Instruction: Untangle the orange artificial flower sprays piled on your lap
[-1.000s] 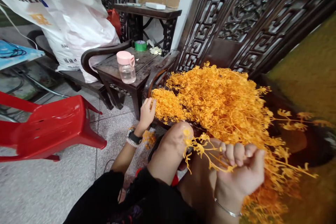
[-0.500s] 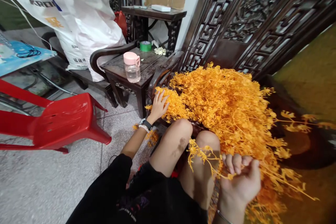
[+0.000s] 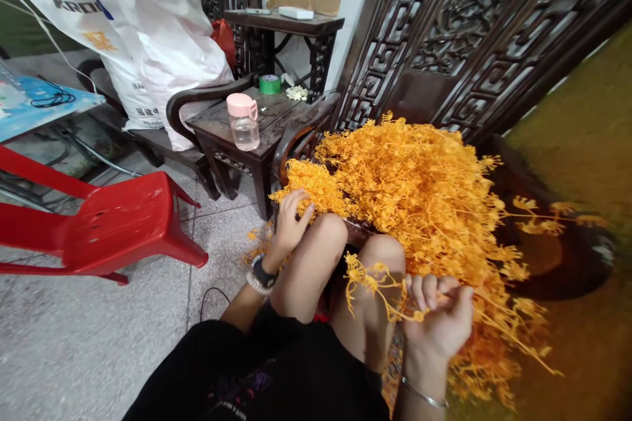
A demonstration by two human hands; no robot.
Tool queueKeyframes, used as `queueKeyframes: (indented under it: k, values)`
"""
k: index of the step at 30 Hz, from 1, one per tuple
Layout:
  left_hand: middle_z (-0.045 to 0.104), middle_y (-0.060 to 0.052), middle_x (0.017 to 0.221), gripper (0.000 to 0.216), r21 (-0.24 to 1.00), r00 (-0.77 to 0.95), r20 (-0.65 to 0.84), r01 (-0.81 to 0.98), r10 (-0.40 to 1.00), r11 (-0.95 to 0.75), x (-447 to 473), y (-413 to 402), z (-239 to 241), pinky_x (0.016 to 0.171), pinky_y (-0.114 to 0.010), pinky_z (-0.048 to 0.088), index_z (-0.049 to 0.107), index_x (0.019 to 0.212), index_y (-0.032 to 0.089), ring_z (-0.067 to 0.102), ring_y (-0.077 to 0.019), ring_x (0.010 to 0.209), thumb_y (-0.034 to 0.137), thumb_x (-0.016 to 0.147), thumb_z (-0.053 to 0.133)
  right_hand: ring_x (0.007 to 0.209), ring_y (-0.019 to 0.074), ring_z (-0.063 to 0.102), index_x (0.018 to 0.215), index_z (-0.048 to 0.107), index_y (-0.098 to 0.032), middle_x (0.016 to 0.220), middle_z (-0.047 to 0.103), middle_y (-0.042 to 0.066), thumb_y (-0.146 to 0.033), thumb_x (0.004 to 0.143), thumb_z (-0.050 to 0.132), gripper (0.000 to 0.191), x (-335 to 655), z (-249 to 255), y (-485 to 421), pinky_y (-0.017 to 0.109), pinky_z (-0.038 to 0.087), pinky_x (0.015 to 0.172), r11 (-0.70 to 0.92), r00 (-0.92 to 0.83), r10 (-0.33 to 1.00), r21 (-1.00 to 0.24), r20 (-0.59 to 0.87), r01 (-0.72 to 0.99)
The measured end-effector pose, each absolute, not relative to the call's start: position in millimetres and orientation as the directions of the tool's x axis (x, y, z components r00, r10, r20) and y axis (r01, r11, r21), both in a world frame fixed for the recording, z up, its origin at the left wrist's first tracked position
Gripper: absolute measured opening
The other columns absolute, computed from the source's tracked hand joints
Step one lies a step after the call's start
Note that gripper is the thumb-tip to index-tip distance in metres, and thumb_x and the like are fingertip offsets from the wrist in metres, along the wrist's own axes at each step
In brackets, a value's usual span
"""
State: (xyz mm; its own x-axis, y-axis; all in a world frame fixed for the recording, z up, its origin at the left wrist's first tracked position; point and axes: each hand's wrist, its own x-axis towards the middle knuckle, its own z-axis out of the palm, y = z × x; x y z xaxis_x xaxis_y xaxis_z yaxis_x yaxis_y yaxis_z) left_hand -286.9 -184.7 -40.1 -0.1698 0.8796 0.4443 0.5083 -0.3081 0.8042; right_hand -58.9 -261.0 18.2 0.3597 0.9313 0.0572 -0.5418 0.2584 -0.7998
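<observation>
In my right hand, fingers curled closed, is a yellow-orange artificial flower stem. Its sprigged end reaches left over my knee, and thin stalk runs out to the right. My left hand is beside my left knee, fingers apart and bent, with nothing visible in it. Just beyond it lies a smaller heap of yellow-orange sprigs. A large pile of the same branches covers the dark wooden seat in front of me and to my right.
A red plastic chair stands on the left. On a dark wooden side table are a pink-lidded bottle, green tape and pale bits. Big white sacks rise behind. Loose sprigs lie on the floor.
My left hand has drawn back from the small heap toward my knee, its fingers more bent. My right hand keeps the stem and appears slightly further left as the view shifts.
</observation>
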Motion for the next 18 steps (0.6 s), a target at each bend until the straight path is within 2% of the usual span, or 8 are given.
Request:
queueKeyframes:
  k: [2,3,5,7,9,11,14,18]
  values:
    - [0.062,-0.011,0.114,0.034,0.843,-0.056,0.419,0.395,0.906,-0.365,-267,-213,-28,0.099,-0.035,0.042,0.057,0.109,0.015,0.056,-0.0184,0.110,0.032,0.093,0.032,0.034,0.0047,0.031,0.055,0.042,-0.017,0.036,0.035,-0.008,-0.051,0.077,0.054,0.042,-62,22,-254,0.022,0.035,0.049,0.277,0.331,0.939,-0.787,0.098,-0.552]
    - [0.063,-0.010,0.112,0.035,0.858,-0.012,0.411,0.342,0.912,-0.382,-258,-225,-22,0.094,-0.032,0.046,0.055,0.111,0.016,0.058,-0.0168,0.106,0.031,0.094,0.028,0.034,0.0049,0.031,0.056,0.042,-0.018,0.037,0.034,-0.008,-0.051,0.079,0.052,0.041,-65,25,-251,0.022,0.034,0.048,0.289,0.319,0.940,-0.780,0.122,-0.555]
    - [0.063,-0.009,0.114,0.036,0.890,0.096,0.382,0.231,0.919,-0.394,-244,-244,-11,0.089,-0.030,0.049,0.050,0.120,0.017,0.060,-0.0160,0.103,0.034,0.093,0.033,0.034,0.0052,0.031,0.057,0.043,-0.018,0.037,0.034,-0.008,-0.051,0.081,0.049,0.041,-71,29,-247,0.023,0.034,0.049,0.314,0.302,0.939,-0.769,0.164,-0.557]
    - [0.052,-0.011,0.129,0.049,0.928,0.195,0.315,0.142,0.929,-0.345,-237,-253,-5,0.094,-0.035,0.046,0.040,0.131,0.019,0.053,-0.0201,0.114,0.039,0.087,0.048,0.034,0.0052,0.031,0.057,0.042,-0.018,0.037,0.034,-0.008,-0.051,0.082,0.047,0.042,-78,34,-246,0.023,0.035,0.050,0.330,0.291,0.937,-0.760,0.193,-0.559]
    - [0.046,-0.012,0.135,0.060,0.953,0.206,0.241,0.135,0.948,-0.271,-234,-255,-5,0.101,-0.040,0.040,0.037,0.134,0.020,0.046,-0.0239,0.121,0.042,0.081,0.055,0.033,0.0052,0.031,0.056,0.041,-0.018,0.036,0.034,-0.008,-0.053,0.084,0.044,0.044,-85,36,-246,0.024,0.036,0.050,0.354,0.289,0.931,-0.752,0.224,-0.556]
    - [0.051,-0.012,0.127,0.054,0.971,0.167,0.158,0.152,0.973,-0.184,-235,-254,-9,0.100,-0.041,0.038,0.042,0.130,0.018,0.048,-0.0238,0.116,0.044,0.083,0.052,0.032,0.0054,0.031,0.056,0.040,-0.018,0.035,0.034,-0.008,-0.053,0.085,0.041,0.045,-88,37,-248,0.023,0.034,0.049,0.392,0.290,0.918,-0.739,0.271,-0.547]
    - [0.058,-0.009,0.109,0.048,0.994,0.199,0.041,0.090,0.979,-0.060,-239,-255,-12,0.087,-0.036,0.045,0.045,0.126,0.019,0.056,-0.0190,0.096,0.043,0.084,0.050,0.031,0.0060,0.031,0.055,0.041,-0.019,0.035,0.034,-0.008,-0.051,0.086,0.039,0.045,-87,34,-249,0.024,0.033,0.047,0.438,0.273,0.899,-0.718,0.342,-0.541]
    - [0.058,-0.003,0.093,0.033,0.997,0.260,0.068,0.010,0.963,-0.073,-243,-261,-2,0.075,-0.028,0.045,0.054,0.108,0.019,0.055,-0.0139,0.081,0.039,0.083,0.053,0.033,0.0069,0.035,0.058,0.047,-0.019,0.038,0.038,-0.007,-0.051,0.087,0.036,0.044,-85,27,-245,0.025,0.035,0.049,0.435,0.242,0.900,-0.717,0.362,-0.545]
